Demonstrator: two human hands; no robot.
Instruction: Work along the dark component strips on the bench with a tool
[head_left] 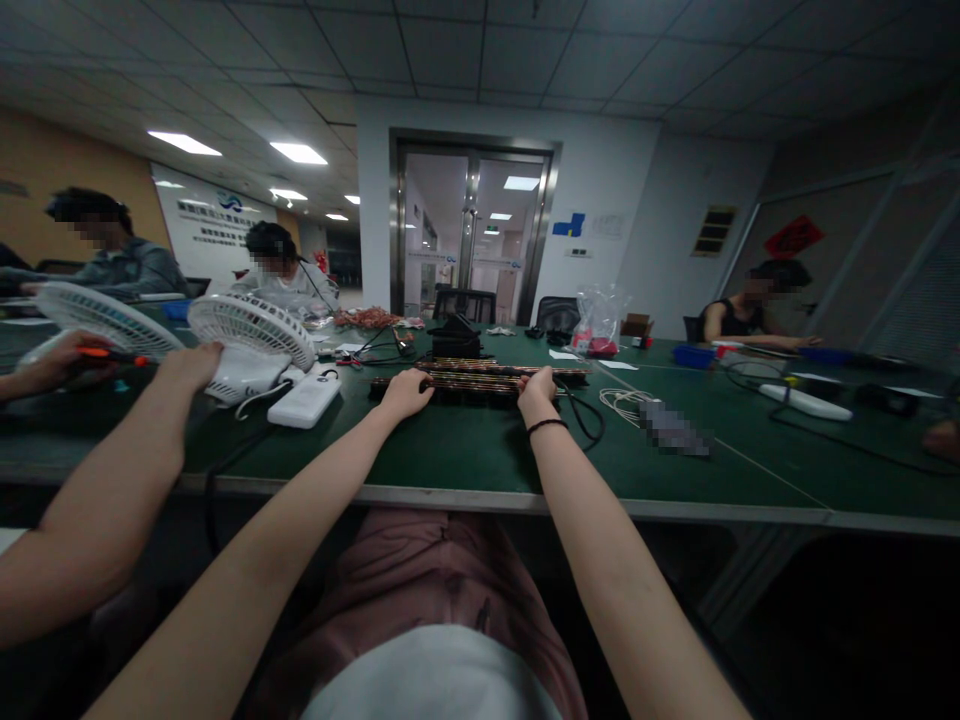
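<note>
A long, low black unit with copper-coloured strips along its length (472, 378) lies crosswise on the green table in front of me; its exact kind is unclear. My left hand (406, 394) is closed at its left part, fingers curled over the near edge. Toward the right end, my right hand (537, 388) grips it with bent fingers. A black cable (596, 425) loops on the table just right of that hand. Directly behind the unit stands a dark object (456, 338), too dim to name.
To the left, a co-worker's hands hold a white fan (251, 340) and an orange-black screwdriver (112, 356). A white box-shaped device (304, 400) lies nearby. On the right are a blurred-out item (673, 428), clear plastic bags (598, 320) and a long white object (805, 402). Other people sit across the table.
</note>
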